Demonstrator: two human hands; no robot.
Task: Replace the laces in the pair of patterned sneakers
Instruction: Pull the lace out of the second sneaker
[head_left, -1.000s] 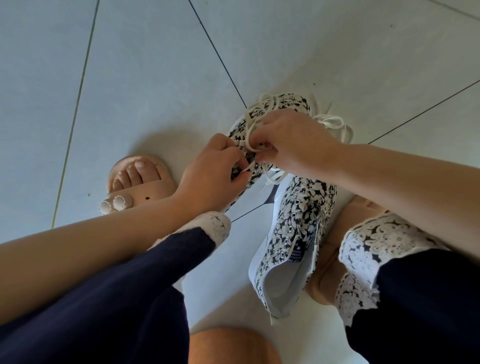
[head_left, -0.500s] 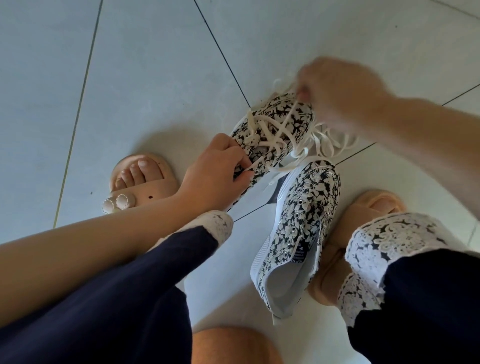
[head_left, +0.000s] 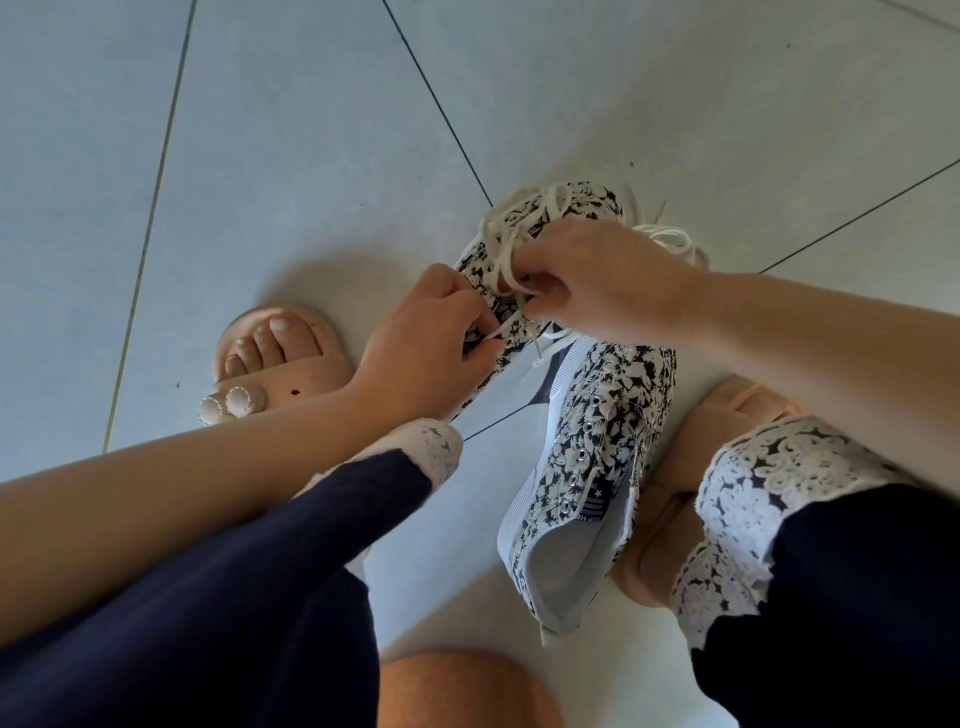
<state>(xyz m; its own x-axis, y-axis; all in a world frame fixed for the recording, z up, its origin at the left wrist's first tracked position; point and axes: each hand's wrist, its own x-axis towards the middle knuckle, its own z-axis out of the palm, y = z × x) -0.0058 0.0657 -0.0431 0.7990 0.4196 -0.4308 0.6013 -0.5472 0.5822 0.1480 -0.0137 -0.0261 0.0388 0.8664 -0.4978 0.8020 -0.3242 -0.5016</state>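
Two black-and-white floral sneakers lie on the tiled floor between my feet. The far sneaker (head_left: 571, 208) carries a loose cream lace (head_left: 524, 223) threaded through its upper eyelets. My left hand (head_left: 415, 348) grips that sneaker's side by the lower eyelets and pinches a stretch of the lace. My right hand (head_left: 602, 280) is curled over the tongue and pinches the lace just above the left hand. The near sneaker (head_left: 587, 467) lies without a lace, its eyelets bare and its opening toward me.
My left foot in a pink sandal (head_left: 280, 358) stands left of the shoes. My right foot's sandal (head_left: 727, 415) touches the near sneaker's right side. Dark trousers with white lace cuffs (head_left: 779, 499) fill the lower view. Spare lace loops (head_left: 675, 239) lie behind the far sneaker.
My right hand came back down from its raised pull beyond the sneaker and now pinches the lace at the eyelets again. The left hand stayed on the far sneaker.
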